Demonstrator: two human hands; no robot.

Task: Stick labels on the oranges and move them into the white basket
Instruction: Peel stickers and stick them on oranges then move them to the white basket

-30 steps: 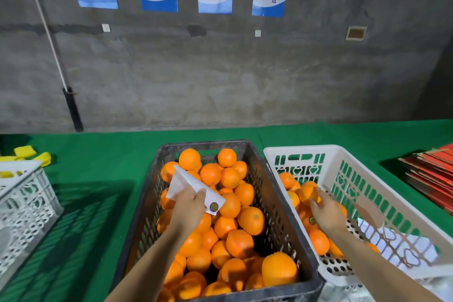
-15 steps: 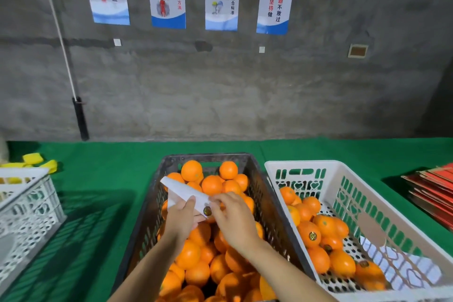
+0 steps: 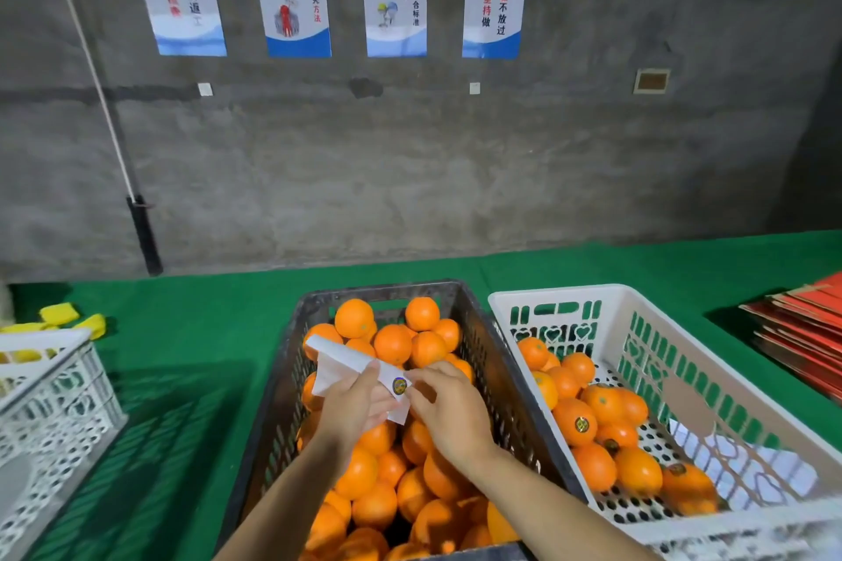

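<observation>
From my remote seat I see the green table (image 3: 191, 333) carrying everything, and the layout reads as a simple conveyor: the dark crate (image 3: 291, 360) sits straight ahead, heaped with unlabelled oranges (image 3: 392, 344) so the supply is under both hands, while the white basket (image 3: 606, 301) stands touching its right side, I'd guess so each finished fruit only has to travel a short sideways hop. That basket is partly filled already, and one labelled orange (image 3: 575, 421) near its middle shows its sticker facing up, so the task looks well under way but with most of the crate left. Another white basket (image 3: 50, 378) sits well apart on the left, out of the flow. Above the crate, the left hand (image 3: 353, 408) grips the white label strip (image 3: 346, 362), holding it tilted with its free end up and away; that keeps the next sticker (image 3: 399, 386) presented at the near end. The right hand (image 3: 449, 405) is brought in against it, the two hands together, its fingertips (image 3: 412, 376) pinching at the strip's edge just beside the sticker, apparently to peel it. Whether the sticker has lifted yet I cannot tell.
</observation>
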